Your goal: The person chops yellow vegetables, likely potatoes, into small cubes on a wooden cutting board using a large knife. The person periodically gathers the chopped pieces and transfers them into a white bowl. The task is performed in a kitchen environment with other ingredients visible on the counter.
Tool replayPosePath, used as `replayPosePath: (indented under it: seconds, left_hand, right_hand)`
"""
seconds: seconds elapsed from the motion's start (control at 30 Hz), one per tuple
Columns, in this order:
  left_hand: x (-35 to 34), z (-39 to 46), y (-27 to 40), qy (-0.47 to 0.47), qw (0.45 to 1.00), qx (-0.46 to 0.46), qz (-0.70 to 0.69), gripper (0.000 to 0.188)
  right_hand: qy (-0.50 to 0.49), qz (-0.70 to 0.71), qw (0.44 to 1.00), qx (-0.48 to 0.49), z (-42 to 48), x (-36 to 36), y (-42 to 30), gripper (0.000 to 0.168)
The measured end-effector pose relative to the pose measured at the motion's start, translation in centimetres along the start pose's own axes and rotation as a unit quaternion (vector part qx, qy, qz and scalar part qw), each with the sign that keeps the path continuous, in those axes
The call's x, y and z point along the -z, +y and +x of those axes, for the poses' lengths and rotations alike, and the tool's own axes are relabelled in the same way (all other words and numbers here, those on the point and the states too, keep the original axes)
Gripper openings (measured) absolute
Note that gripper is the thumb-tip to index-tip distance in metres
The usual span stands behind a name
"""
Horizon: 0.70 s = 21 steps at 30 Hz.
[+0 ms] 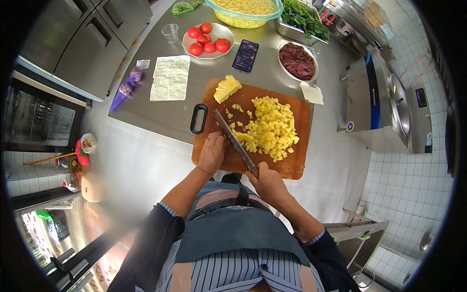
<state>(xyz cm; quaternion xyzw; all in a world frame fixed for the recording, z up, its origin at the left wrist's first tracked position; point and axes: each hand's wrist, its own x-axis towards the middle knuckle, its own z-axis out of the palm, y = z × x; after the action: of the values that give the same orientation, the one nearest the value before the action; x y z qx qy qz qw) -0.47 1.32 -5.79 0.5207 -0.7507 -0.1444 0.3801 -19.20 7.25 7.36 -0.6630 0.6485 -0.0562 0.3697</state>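
My right hand (265, 179) grips the handle of a kitchen knife (236, 144), its wide blade slanting up and left across the wooden cutting board (215, 95). Close against the blade's left side, my left hand (213, 151) rests on the board with fingers bent; whether a piece lies under the fingertips is hidden. Right of the blade is a heap of diced yellow fruit (275, 127), apparently pineapple, with a few loose bits around the knife tip. A larger wedge of pineapple (227, 89) lies at the board's far left corner.
On the steel table (142, 109) are a plate of tomatoes (208, 40), a smartphone (245, 56), a bowl of dark red meat (297, 61), a handwritten sheet (170, 78), netted garlic (126, 88), a plastic cup (170, 33), a tub of yellow pieces (244, 14) and a pan of greens (304, 20).
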Motion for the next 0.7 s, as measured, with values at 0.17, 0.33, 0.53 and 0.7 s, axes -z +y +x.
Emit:
replayPosePath:
  seconds: [0.17, 0.33, 0.53, 0.7]
  left_hand:
    - [0.0, 0.3, 0.2, -0.018, 0.999, -0.026, 0.020, 0.014]
    - [0.2, 1.4, 1.9, -0.030, 0.997, -0.019, -0.062, 0.017]
    - [3.7, 6.0, 0.4, 0.049, 0.997, 0.036, -0.054, 0.017]
    - [5.0, 10.9, -4.4, 0.021, 0.998, 0.037, -0.049, 0.015]
  right_hand:
    - [0.011, 0.042, 0.999, -0.027, 2.4, -1.7, 1.1, 0.039]
    - [0.054, 0.109, 0.992, -0.041, 1.7, -0.9, 3.0, 0.038]
    - [0.005, 0.123, 0.991, -0.050, -0.5, 0.5, 2.2, 0.036]
    - [-0.022, 0.096, 0.994, -0.052, 1.2, -1.7, 0.8, 0.035]
